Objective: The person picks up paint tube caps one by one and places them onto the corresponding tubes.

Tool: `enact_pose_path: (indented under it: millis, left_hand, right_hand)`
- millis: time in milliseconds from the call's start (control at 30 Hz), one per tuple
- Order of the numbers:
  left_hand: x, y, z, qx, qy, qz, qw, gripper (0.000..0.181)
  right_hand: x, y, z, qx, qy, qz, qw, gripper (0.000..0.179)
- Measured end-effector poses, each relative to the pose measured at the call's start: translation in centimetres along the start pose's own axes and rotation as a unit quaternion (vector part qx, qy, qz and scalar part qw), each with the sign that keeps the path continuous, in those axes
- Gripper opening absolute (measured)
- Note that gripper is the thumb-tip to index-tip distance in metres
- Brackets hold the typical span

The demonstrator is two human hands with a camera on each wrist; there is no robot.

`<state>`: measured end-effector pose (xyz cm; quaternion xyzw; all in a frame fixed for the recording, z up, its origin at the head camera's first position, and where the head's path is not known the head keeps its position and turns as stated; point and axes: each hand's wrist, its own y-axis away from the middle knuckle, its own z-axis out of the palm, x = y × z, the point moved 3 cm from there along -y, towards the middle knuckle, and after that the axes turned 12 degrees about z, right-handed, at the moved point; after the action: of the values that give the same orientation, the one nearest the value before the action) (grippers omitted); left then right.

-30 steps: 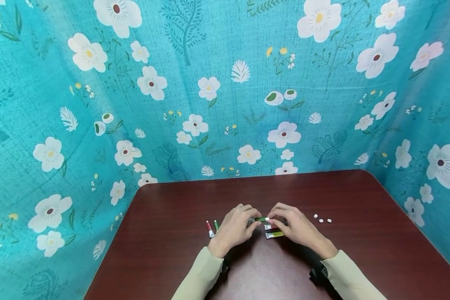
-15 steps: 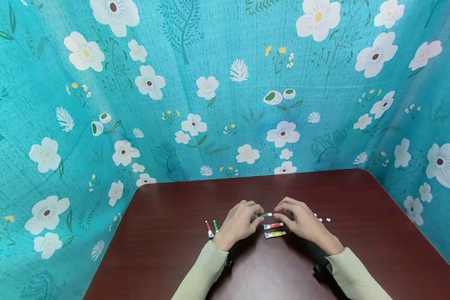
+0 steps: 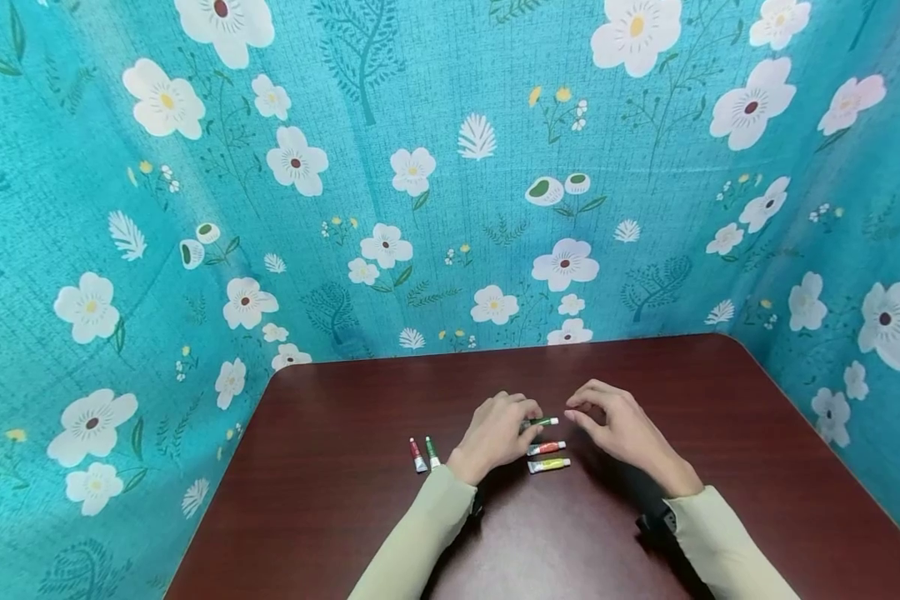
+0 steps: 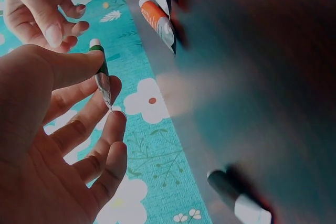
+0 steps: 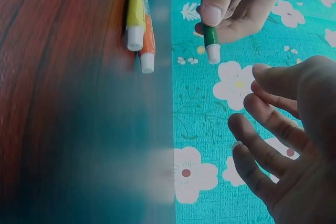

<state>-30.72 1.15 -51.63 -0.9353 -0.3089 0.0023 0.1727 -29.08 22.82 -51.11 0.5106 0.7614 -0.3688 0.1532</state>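
My left hand (image 3: 495, 435) pinches a small green paint tube (image 3: 546, 422) between thumb and fingers. Its white tip points right, and the left wrist view shows the flat silver end of the green paint tube (image 4: 103, 83) against the fingers. Just right of that tip is my right hand (image 3: 624, 429), apart from the tube. In the right wrist view the fingers of the right hand (image 5: 286, 129) are loosely bent with nothing seen between them. Below the held tube, an orange-red paint tube (image 3: 547, 448) and a yellow one (image 3: 549, 466) lie side by side on the table.
A red paint tube (image 3: 417, 455) and another green tube (image 3: 432, 452) lie left of my left hand on the dark red-brown table (image 3: 330, 508). A blue flowered cloth (image 3: 435, 208) hangs behind and beside the table.
My right hand has let go of the green paint tube's tip and drawn back right. The left hand has moved right with the tube. Small white pieces are now hidden behind the right hand.
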Motion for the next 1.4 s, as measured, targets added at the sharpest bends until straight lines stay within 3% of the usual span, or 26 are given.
enact_pose_path:
  millis: [333,600,1400]
  left_hand:
    - [0.2,-1.2,1.3,-0.020,0.009,-0.018,0.9996,0.012]
    - [0.2,-1.5,2.1,-0.023,0.012,-0.018,0.9995,0.010]
    - [-0.2,-2.2,3.1,-0.089,-0.033,-0.042,0.9946,0.013]
  right_hand:
    - [1.0,0.0,-0.8,0.006,0.012,0.027,0.9995,0.012]
    - [2.1,0.0,-1.1,-0.011,0.025,0.064,0.9976,0.008]
    - [4.0,0.2,-2.7,-0.026,0.069,0.127,0.9892,0.010]
